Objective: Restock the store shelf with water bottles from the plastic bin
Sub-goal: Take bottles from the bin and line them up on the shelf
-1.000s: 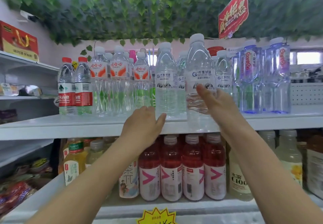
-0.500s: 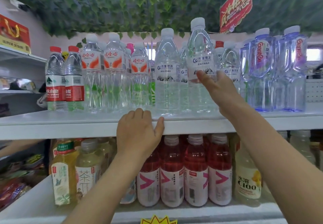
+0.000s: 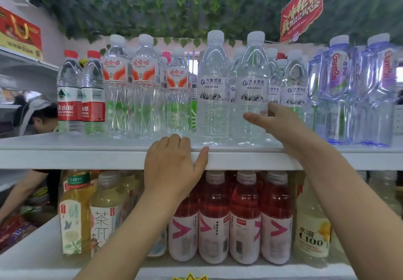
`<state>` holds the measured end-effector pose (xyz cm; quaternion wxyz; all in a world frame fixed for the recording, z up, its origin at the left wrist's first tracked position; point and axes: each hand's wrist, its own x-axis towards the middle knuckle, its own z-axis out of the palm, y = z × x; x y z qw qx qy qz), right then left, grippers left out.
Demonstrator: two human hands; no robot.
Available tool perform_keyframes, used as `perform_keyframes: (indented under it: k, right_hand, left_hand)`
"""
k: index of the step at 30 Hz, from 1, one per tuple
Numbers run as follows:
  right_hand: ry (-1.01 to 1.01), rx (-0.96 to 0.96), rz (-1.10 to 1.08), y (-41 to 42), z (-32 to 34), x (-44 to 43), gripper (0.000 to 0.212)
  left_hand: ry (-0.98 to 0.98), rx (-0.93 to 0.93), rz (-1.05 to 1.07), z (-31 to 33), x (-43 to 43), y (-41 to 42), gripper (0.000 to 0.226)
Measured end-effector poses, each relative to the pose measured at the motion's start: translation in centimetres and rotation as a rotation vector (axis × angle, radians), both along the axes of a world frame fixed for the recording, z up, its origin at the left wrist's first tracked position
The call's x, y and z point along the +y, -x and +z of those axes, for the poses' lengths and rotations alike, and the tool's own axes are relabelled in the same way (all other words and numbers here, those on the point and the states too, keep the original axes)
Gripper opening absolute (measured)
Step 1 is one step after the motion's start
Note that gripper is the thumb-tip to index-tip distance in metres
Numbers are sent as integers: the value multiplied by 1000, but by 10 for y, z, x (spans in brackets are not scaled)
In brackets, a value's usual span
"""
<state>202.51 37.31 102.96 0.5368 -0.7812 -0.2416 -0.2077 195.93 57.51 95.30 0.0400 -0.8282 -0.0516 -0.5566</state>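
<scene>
A clear water bottle (image 3: 253, 79) with a white cap and a white mountain label stands upright on the upper white shelf (image 3: 87, 157), beside a matching bottle (image 3: 214, 87) on its left. My right hand (image 3: 283, 127) holds its lower body, with the thumb across the front and the fingers reaching round its right side. My left hand (image 3: 172, 162) rests on the front lip of the same shelf, fingers draped over the top edge and thumb lying along it. The plastic bin is out of view.
Red-labelled (image 3: 69, 96) and orange-labelled bottles (image 3: 118, 83) fill the shelf's left; tall bluish bottles (image 3: 337, 96) stand at the right. Below are tea bottles (image 3: 75, 212), red drinks (image 3: 214, 220) and a yellow C100 bottle (image 3: 311, 231). Another person (image 3: 41, 116) bends at far left. A red sign (image 3: 302, 9) hangs overhead.
My right hand has lowered the bottle onto the upper shelf next to its twin and has slid down its body. The left hand has stayed on the shelf edge.
</scene>
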Motion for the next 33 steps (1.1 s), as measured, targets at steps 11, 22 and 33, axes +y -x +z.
perform_keyframes:
  k: [11, 22, 33]
  right_hand:
    - [86, -109, -80, -5, -3, 4, 63]
    - [117, -68, -49, -4, -7, 7, 78]
    - [430, -161, -240, 67, -12, -12, 65]
  left_hand:
    - [-1, 41, 14, 0, 1, 1, 55]
    - [32, 184, 43, 3, -4, 12, 72]
    - [250, 385, -19, 19, -14, 76, 37]
